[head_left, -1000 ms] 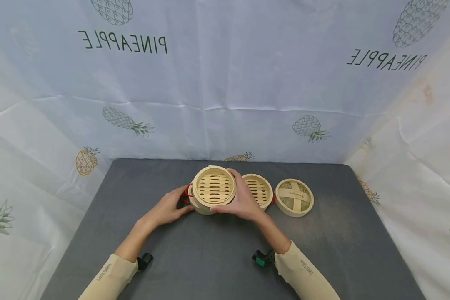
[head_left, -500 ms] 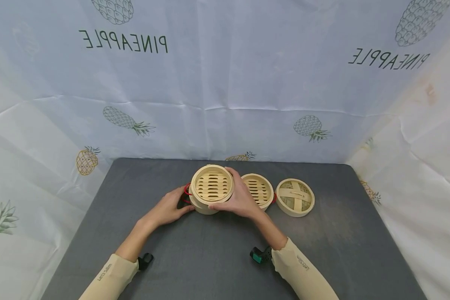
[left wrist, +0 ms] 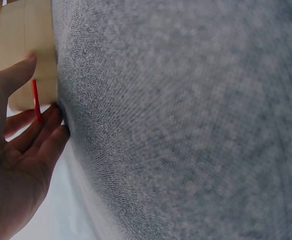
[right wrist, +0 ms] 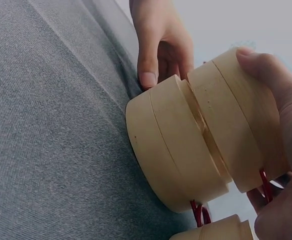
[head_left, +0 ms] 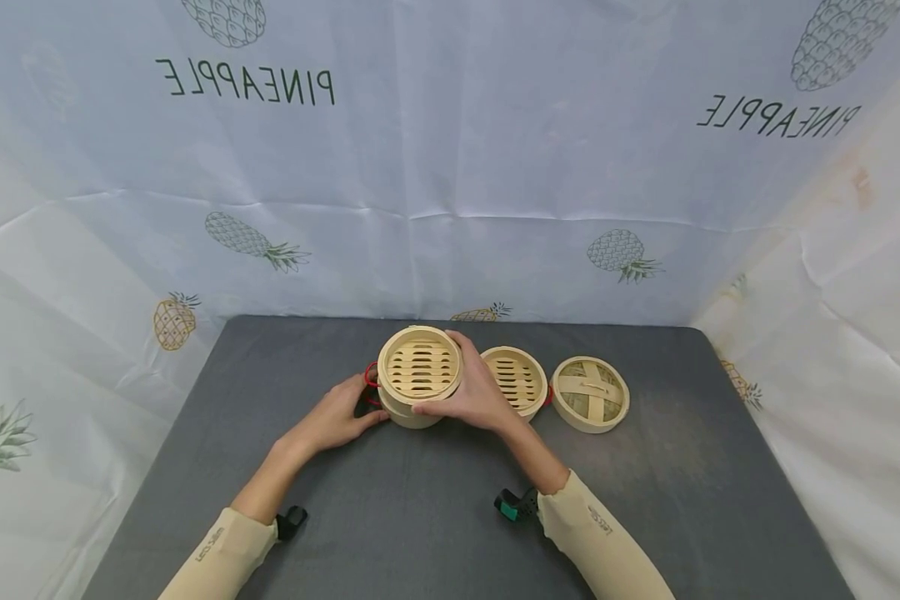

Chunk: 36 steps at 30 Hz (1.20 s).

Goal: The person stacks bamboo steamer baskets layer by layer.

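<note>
My right hand grips a round bamboo steamer basket with a slatted base, thumb on its near side and fingers behind. It sits just over a second steamer basket on the table; in the right wrist view the upper basket is tilted and offset, with a narrow gap along part of the lower basket's rim. Around the left side of the lower basket, my left hand holds it, thumb against the wall and fingers by a red loop handle.
To the right, a third steamer basket stands partly behind my right hand. Beside it lies a round woven bamboo lid with crossed strips. All rest on a dark grey table, with a pineapple-print curtain behind its back edge.
My right hand has shifted slightly left with the upper basket, bringing it more squarely over the lower one. The left hand stays in place. The third basket and lid look unmoved.
</note>
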Tool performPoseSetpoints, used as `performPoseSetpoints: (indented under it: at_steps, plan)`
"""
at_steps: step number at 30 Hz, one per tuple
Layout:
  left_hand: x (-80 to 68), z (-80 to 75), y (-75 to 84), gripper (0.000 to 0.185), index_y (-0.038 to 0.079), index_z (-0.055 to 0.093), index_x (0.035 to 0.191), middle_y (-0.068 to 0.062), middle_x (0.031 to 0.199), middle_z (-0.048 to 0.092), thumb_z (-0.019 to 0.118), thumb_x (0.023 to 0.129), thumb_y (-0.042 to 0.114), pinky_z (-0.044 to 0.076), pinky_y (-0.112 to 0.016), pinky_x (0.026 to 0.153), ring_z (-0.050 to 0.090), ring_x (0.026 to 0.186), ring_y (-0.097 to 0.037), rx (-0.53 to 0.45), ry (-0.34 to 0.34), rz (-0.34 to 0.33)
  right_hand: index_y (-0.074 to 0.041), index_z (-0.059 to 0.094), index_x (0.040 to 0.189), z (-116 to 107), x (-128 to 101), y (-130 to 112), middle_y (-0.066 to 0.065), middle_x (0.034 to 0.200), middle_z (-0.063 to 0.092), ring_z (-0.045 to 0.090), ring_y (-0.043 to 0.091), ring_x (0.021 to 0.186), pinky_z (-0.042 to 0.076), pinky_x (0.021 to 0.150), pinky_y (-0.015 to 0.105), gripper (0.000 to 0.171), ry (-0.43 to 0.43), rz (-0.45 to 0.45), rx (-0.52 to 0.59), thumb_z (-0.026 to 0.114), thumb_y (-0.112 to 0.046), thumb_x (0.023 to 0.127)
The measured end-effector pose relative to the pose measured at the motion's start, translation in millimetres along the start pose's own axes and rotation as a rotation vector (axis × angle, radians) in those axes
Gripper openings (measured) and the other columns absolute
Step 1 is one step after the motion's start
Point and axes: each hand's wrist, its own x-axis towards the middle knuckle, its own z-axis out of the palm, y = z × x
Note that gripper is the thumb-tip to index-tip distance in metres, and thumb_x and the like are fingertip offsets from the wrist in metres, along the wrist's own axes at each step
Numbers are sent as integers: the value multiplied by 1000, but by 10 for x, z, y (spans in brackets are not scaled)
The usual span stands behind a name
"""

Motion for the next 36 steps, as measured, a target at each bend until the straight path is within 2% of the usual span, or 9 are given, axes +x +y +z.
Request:
performPoseSetpoints:
  at_steps: [2,5,7,9,12,15,28,36]
  plan:
    - [-2,10,-29,68,-1,55,151,-20,129,71,81,99,36,59,-58,96,72,118,-38,-5,3,12,-24,27,171,7,5,2,10,163,49,60,31,142,51,115,58,126,-4,-1,-4,102,-45,71]
    - [-2,91,-180,68,4,55,152,-18,127,71,77,102,45,60,-50,91,72,114,-33,-2,30,53,-24,26,171,23,16,9,9,163,48,59,30,143,51,116,57,127,-9,2,-10,102,-43,71]
    - [-3,100,-197,69,4,56,151,-18,126,71,76,101,47,60,-51,90,72,114,-33,1,48,72,-24,26,171,31,22,11,9,164,48,59,30,144,51,116,57,128,-10,4,-12,102,-42,71]
    - [-4,95,-181,69,4,55,152,-18,128,71,77,101,45,60,-52,93,71,116,-33,3,50,66,-23,26,171,40,33,12,9,163,48,59,30,144,51,116,57,128,-11,5,-12,103,-42,70]
    - [-4,8,-18,68,2,54,153,-18,133,71,81,100,35,58,-58,100,70,122,-37,15,19,18,-23,26,171,47,44,7,9,163,49,59,30,143,51,115,57,129,-10,8,-15,103,-43,70]
    - [-1,-23,46,68,3,52,156,-17,138,70,81,100,29,57,-56,106,69,128,-35,24,-10,-13,-23,26,171,54,54,4,9,164,48,58,31,144,51,115,57,130,-12,16,-29,103,-45,69]
    - [-3,-16,38,66,6,54,155,-14,137,71,82,100,29,58,-55,105,70,127,-33,11,-13,-25,-21,24,172,53,60,-20,11,164,47,57,31,145,49,117,57,128,-37,27,-37,101,-45,71]
    - [-1,-9,41,66,5,55,153,-17,137,71,83,99,28,57,-55,106,69,128,-34,19,-11,-19,-19,26,172,52,54,-20,12,164,49,58,32,144,50,116,58,128,-38,36,-49,100,-47,71]
